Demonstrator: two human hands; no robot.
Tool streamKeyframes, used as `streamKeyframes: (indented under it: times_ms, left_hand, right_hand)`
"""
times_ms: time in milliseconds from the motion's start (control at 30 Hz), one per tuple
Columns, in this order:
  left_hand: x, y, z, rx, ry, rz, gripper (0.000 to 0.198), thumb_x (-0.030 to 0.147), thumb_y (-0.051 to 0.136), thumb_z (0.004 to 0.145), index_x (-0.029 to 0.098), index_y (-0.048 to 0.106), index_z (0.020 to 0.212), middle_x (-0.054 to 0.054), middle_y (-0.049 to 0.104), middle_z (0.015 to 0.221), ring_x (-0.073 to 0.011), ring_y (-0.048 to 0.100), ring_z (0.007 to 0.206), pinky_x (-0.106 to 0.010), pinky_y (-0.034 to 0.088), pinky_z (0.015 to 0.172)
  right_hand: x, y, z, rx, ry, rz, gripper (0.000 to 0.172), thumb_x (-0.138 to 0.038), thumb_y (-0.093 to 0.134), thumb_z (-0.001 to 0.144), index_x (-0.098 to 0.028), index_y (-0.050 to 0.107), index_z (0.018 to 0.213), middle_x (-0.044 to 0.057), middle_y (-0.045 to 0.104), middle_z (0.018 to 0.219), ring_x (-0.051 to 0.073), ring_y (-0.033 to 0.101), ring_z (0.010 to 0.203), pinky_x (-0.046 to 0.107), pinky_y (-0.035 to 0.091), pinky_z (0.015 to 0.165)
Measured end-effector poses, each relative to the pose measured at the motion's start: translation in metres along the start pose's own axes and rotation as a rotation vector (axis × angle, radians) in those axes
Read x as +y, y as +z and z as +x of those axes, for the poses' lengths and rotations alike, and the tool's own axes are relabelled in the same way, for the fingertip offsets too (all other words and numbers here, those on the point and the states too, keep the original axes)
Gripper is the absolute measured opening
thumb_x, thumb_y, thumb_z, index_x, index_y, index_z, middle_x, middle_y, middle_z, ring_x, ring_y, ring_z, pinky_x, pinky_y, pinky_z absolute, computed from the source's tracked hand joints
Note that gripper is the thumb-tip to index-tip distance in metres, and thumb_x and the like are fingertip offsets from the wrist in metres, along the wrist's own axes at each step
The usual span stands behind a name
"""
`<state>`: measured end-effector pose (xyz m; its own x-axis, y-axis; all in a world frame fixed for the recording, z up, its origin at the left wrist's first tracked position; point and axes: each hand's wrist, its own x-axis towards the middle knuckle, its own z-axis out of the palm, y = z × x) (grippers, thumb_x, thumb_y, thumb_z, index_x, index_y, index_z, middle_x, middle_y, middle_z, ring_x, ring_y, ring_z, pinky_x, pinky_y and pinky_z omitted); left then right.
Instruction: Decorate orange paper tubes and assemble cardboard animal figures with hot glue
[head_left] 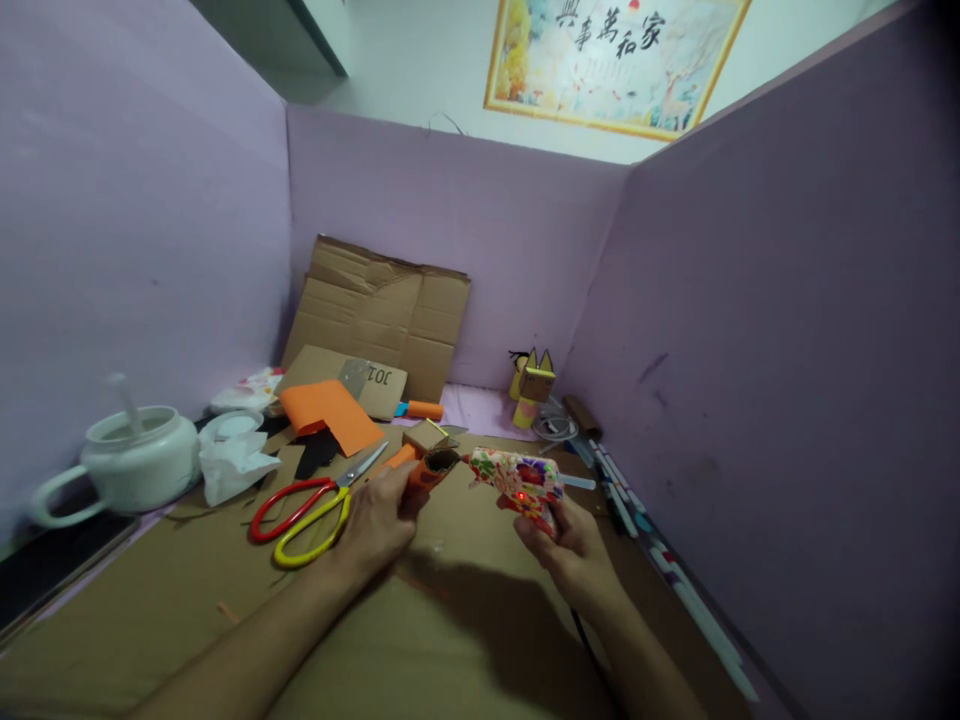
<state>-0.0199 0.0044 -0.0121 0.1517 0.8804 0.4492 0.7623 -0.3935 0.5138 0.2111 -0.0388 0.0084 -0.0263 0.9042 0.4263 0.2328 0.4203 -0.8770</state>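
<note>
My right hand (574, 550) is wrapped round the grip of a flower-patterned hot glue gun (517, 475) with a small red light lit. A clear glue stick (577, 482) pokes out of its back end. The gun's nozzle points left, close to the open end of an orange cardboard tube (433, 472); whether they touch I cannot tell. Closed round that tube is my left hand (382, 520). Just left of it lie scissors (319, 505) with one red and one yellow handle. Behind the tube sits a small brown cardboard piece (426, 436) with a yellow edge.
Orange paper (330, 410) and cardboard sheets (382, 310) are at the back left. A white pot (142, 460) and crumpled tissue (232, 465) stand left. A cardboard animal figure (534, 385) is at the back. Glue sticks and pens (622, 490) line the right wall (750, 350).
</note>
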Motion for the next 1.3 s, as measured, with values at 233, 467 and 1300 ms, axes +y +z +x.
streamKeyframes:
  times_ms: [233,467,1300]
  left_hand:
    - [0.0002,0.0,-0.0008,0.0,-0.01,0.017,0.018,0.024,0.05,0.082,0.02,0.063,0.095,-0.007,0.064,0.083,-0.0232,0.06,0.079,-0.031,0.041,0.067]
    - [0.0009,-0.0009,-0.0007,-0.014,-0.015,0.023,0.02,0.024,0.05,0.083,0.02,0.062,0.098,-0.007,0.065,0.086,-0.0237,0.061,0.083,-0.03,0.042,0.068]
    - [-0.0046,0.0021,0.0009,0.088,0.071,0.082,0.024,0.026,0.047,0.087,0.02,0.063,0.104,-0.009,0.069,0.092,-0.0267,0.064,0.087,-0.033,0.045,0.07]
  right_hand:
    - [-0.0014,0.0023,-0.0014,-0.019,0.028,0.013,0.026,-0.04,0.067,0.072,-0.018,0.07,0.086,0.007,0.068,0.074,0.019,0.055,0.062,0.027,0.043,0.055]
    - [-0.0062,0.0032,-0.002,0.008,0.026,-0.011,0.025,-0.042,0.068,0.068,-0.019,0.07,0.079,0.005,0.066,0.071,0.018,0.052,0.06,0.026,0.041,0.053]
    - [0.0012,0.0023,-0.0033,0.013,0.007,-0.024,0.024,-0.039,0.065,0.073,-0.016,0.068,0.081,0.005,0.064,0.067,0.019,0.055,0.063,0.025,0.039,0.05]
